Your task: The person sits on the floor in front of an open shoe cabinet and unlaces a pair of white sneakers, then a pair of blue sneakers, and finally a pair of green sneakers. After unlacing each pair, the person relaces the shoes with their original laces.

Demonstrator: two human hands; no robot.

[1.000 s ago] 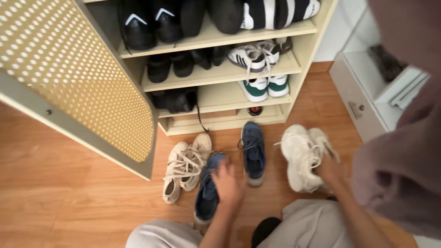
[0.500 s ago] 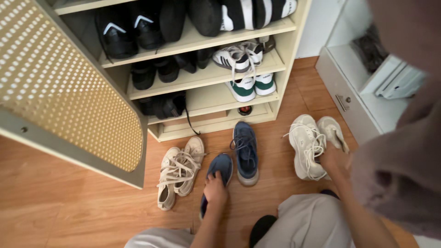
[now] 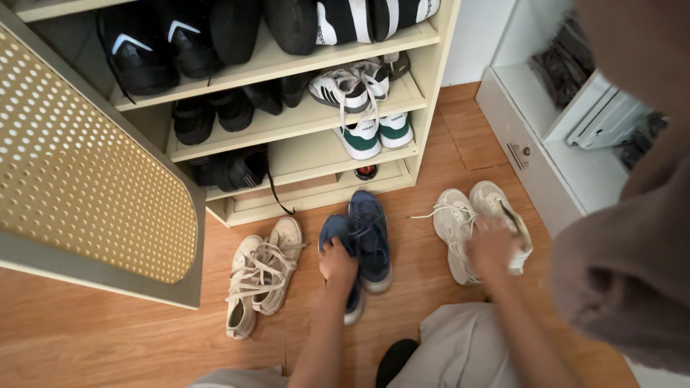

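Fingers of left hand [image 3: 338, 260] curled over top of a blue sneaker [image 3: 336, 241], gripping it near the opening; shoe lies on wood floor [image 3: 108, 338], toe toward the cabinet, touching its mate, 2nd blue sneaker [image 3: 370, 237], just to its right. Right hand [image 3: 492, 248] closed on a pair of white chunky sneakers [image 3: 460, 230], fingers wrapped at the heel end btw the two; hand blurred, exact grip hard to read. Laces of that pair trail loose to the left.

Left of blue pair: cream canvas sneakers [image 3: 262, 276], side by side, laces untied, not touched.

Beyond: open shoe cabinet [image 3: 302, 154], pale yellow shelves, perforated door [image 3: 86, 179] swung out at left. Shelves hold black shoes [image 3: 144, 47], white striped sneakers [image 3: 352, 82], green-and-white sneakers [image 3: 374, 133]. White drawer unit [image 3: 532, 165] at right, well apart from the shoes.

Near edge: person's knees in light grey trousers [image 3: 460, 352].
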